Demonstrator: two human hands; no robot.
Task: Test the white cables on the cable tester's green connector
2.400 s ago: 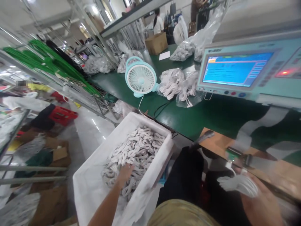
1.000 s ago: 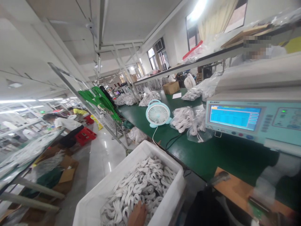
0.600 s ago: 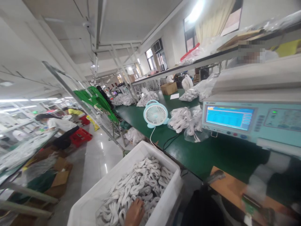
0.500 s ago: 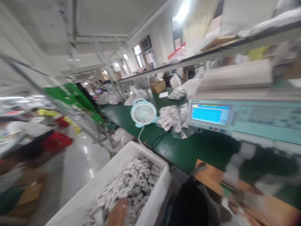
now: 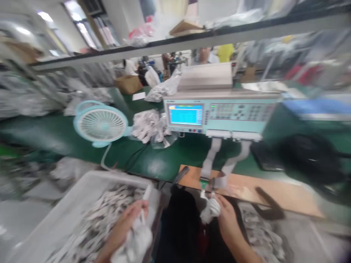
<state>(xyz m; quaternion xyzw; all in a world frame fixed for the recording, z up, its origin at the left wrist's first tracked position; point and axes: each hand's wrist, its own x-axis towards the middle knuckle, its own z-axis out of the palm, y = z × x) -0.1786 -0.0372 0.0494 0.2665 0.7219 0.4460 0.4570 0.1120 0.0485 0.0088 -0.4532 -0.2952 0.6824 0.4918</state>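
Note:
At the near edge of the bench, my right hand (image 5: 227, 215) is closed on a bundled white cable (image 5: 210, 211). The bundle's upper ends reach up to a small green connector board (image 5: 204, 182), and whether they are plugged in is too blurred to tell. Over the right side of a white bin (image 5: 82, 182) is my left hand (image 5: 134, 215), closed on another white cable bundle (image 5: 138, 237). Many similar grey-white bundles (image 5: 109, 208) fill the bin. Flat grey ribbon cables (image 5: 211, 157) hang from a pale blue tester (image 5: 233, 117) with a lit screen.
A light blue fan (image 5: 101, 124) and bagged cables (image 5: 148, 126) stand on the green bench (image 5: 156, 157). A wooden board (image 5: 274, 193) lies along its front edge. More bundles (image 5: 263, 233) lie below at right. A shelf (image 5: 164, 45) crosses above; a person (image 5: 204, 54) is behind.
The view has swung right, bringing the tester to the middle. My left hand has come up from the bin's heap with a cable bundle. My right hand now shows clearly by the connector.

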